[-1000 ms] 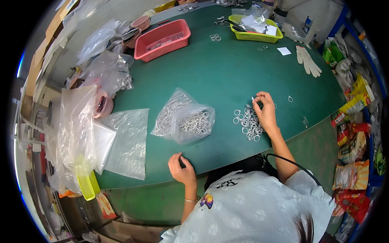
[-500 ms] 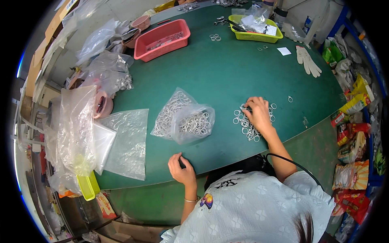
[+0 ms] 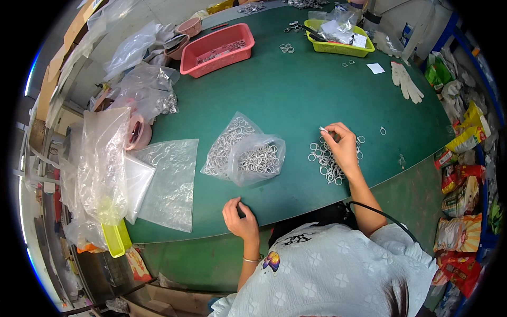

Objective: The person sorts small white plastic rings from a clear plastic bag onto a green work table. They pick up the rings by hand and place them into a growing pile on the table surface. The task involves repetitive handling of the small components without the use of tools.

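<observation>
1. The right hand (image 3: 344, 148) rests over a loose scatter of small metal rings (image 3: 328, 164) on the green worktop (image 3: 296, 100), near its front right edge.
2. Its grip is pinched: thumb and forefinger close on one small ring (image 3: 322, 129) at the fingertips, held just above the upper left of the scatter. The other fingers curl over the rings below.
3. The left hand (image 3: 240, 217) lies at the front edge of the worktop, well apart from the rings. Its fingers are loosely curled, and whether the grip holds anything cannot be told.
4. Between the two hands, a little further back, two clear plastic bags of rings (image 3: 244, 154) lie together, one overlapping the other.
5. To the left of them an empty clear bag (image 3: 169, 185) lies flat, and a heap of plastic bags (image 3: 103, 164) hangs over the worktop's left edge.
6. At the far side stand a red tray (image 3: 217, 48) and a yellow-green tray (image 3: 338, 38) with bags in it.
7. A pair of white gloves (image 3: 405, 82) lies at the far right, near a small white paper slip (image 3: 375, 68).
8. One stray ring (image 3: 382, 130) lies alone to the right of the scatter.
</observation>
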Motion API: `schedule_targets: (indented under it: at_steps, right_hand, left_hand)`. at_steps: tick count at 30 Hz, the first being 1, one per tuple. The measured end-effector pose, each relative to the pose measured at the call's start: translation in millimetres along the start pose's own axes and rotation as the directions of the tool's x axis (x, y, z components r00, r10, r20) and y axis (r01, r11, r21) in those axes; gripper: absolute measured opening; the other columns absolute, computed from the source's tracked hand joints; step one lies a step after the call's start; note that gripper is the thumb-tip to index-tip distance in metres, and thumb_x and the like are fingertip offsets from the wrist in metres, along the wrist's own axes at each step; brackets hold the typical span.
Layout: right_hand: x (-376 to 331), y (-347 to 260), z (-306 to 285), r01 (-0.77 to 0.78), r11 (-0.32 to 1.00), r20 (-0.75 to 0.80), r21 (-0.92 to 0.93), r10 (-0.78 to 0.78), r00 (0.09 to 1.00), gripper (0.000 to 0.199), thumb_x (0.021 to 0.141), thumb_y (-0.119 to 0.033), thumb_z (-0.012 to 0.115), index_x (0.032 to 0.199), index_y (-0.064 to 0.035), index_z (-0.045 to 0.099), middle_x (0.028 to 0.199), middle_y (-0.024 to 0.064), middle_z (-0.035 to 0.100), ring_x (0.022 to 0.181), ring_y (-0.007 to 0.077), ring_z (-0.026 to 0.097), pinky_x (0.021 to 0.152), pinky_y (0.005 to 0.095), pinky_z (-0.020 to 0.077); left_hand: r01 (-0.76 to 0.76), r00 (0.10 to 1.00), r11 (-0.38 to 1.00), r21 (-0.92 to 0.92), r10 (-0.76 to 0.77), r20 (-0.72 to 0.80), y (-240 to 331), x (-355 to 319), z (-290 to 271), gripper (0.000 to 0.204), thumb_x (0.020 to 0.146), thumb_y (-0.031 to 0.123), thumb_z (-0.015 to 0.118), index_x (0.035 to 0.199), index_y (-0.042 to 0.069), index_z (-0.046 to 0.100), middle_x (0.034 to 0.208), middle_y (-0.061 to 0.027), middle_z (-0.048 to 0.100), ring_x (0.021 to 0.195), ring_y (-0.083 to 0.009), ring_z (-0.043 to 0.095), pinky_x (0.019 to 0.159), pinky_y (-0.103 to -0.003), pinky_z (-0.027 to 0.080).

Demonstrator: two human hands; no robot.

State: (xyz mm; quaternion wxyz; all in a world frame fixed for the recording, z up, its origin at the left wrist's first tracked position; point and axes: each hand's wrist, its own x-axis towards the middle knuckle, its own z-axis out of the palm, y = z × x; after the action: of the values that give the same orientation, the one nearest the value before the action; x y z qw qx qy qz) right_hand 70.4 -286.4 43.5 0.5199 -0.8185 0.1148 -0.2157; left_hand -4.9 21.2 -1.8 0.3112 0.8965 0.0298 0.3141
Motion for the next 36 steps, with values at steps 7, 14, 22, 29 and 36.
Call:
schedule_targets:
  at_steps: [7,14,22,29,36]
  right_hand:
    - [-5.0,20.7,6.0,0.253,0.753,0.151,-0.607,-0.203,0.967,0.012,0.07,-0.012,0.079,0.075,-0.0055,0.07,0.089,0.0058,0.061,0.094,0.025,0.055,0.08,0.0398,0.0384]
    - [0.8,16.4,7.7,0.276,0.816,0.124,-0.508,-0.247,0.961,0.012,0.073,-0.007,0.075,0.075,-0.0043,0.063,0.095,0.0087,0.059,0.096,0.0269,0.055,0.084,0.0392,0.0389]
    - [-31.8,-63.6,44.8,0.602,0.793,0.104,-0.098,-0.593,0.798,0.017,0.076,-0.006,0.074,0.087,-0.0015,0.062,0.1,0.0108,0.059,0.098,0.03,0.057,0.085,0.0401,0.0446]
    - [-17.2,-43.8,39.1,0.471,0.882,0.271,-0.025,-0.448,0.852,0.017,0.078,-0.008,0.074,0.091,-0.0027,0.064,0.1,0.0102,0.06,0.096,0.0314,0.056,0.086,0.0403,0.0456]
    - [-11.3,0.6,-5.0,0.308,0.842,0.26,-0.443,-0.208,0.943,0.018,0.075,-0.005,0.075,0.091,-0.0013,0.066,0.094,0.009,0.059,0.095,0.0292,0.054,0.087,0.0388,0.042]
  left_hand:
    - [0.004,1.0,1.0,0.0,-0.004,-0.001,-0.5,0.1,-0.6,0.017,0.08,-0.005,0.063,0.095,0.003,0.066,0.096,-0.0131,0.066,0.093,-0.0328,0.062,0.082,-0.041,0.049]
    - [0.002,1.0,1.0,-0.002,-0.002,-0.006,-0.1,0.5,-0.1,0.017,0.08,-0.005,0.063,0.095,0.003,0.066,0.097,-0.0127,0.066,0.094,-0.0326,0.062,0.082,-0.041,0.049]
    - [0.008,1.0,1.0,-0.001,-0.008,-0.005,0.4,-0.2,-1.1,0.017,0.08,-0.005,0.063,0.095,0.003,0.066,0.097,-0.012,0.066,0.094,-0.0322,0.062,0.084,-0.041,0.049]
    - [0.023,1.0,1.0,-0.003,-0.023,-0.002,0.9,0.2,-0.3,0.017,0.08,-0.005,0.063,0.095,0.003,0.066,0.097,-0.0125,0.066,0.094,-0.032,0.062,0.084,-0.041,0.049]
    - [0.012,1.0,1.0,0.0,-0.012,0.004,1.3,0.2,-0.4,0.016,0.08,-0.005,0.063,0.095,0.002,0.067,0.097,-0.0124,0.066,0.093,-0.0318,0.062,0.083,-0.04,0.049]
